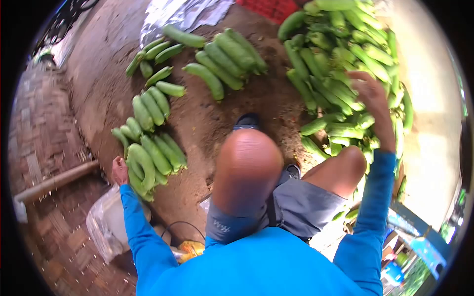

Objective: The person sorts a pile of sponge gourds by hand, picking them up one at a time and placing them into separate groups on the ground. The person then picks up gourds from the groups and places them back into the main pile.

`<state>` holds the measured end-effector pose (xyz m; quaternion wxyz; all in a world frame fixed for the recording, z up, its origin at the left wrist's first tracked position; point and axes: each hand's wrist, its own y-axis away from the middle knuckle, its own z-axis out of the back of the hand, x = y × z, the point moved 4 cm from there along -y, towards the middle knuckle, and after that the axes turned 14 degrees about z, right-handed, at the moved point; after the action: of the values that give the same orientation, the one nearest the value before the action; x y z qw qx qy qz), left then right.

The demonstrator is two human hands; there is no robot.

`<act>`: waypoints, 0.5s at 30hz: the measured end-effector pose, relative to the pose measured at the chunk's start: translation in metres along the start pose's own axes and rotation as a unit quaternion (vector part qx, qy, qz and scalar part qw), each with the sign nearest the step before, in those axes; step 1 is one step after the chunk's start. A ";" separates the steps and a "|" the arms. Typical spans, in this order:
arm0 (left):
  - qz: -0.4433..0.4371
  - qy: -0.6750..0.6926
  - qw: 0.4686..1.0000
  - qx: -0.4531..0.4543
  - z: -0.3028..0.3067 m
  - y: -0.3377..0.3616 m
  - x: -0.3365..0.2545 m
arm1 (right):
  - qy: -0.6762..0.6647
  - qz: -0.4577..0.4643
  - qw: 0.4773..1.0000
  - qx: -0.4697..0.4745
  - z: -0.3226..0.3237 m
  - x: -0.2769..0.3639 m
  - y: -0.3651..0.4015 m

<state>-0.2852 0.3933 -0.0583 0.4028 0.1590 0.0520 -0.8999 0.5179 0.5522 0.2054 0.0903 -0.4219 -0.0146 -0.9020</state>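
My left hand is at the left edge of a small pile of green cucumbers, with its fingers curled in. It sits right beside a strongly curved cucumber; whether anything is inside the fingers is hidden. On the right, my right hand hovers over a large heap of cucumbers, slightly blurred, its fingers bent and apart with nothing seen between them. Ahead of my knees, a row of larger cucumbers lies on the bare soil. Smaller ones are grouped to their left.
A woven bamboo mat spans the left side, with a bamboo pole across it. Below my left hand stands a clear plastic bag. A silvery sheet and a red crate are at the far side. My knees are in the middle.
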 end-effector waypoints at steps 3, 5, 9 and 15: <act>-0.068 0.037 0.997 -0.015 0.033 0.034 -0.115 | -0.102 -0.100 0.989 0.026 -0.040 -0.085 0.015; -0.120 0.059 0.990 0.050 0.035 0.061 -0.196 | -0.109 -0.087 0.989 0.046 -0.074 -0.143 0.011; -0.253 0.201 0.915 0.239 -0.010 0.121 -0.313 | -0.033 -0.098 0.993 0.054 -0.108 -0.162 -0.003; -0.290 0.274 0.762 0.510 -0.092 0.238 -0.431 | 0.239 0.022 0.970 -0.038 -0.140 -0.203 -0.047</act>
<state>0.1836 0.5593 0.0049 -0.0496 0.5582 -0.2627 -0.7855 0.5305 0.6142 -0.0374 0.0948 -0.1979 0.0507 -0.9743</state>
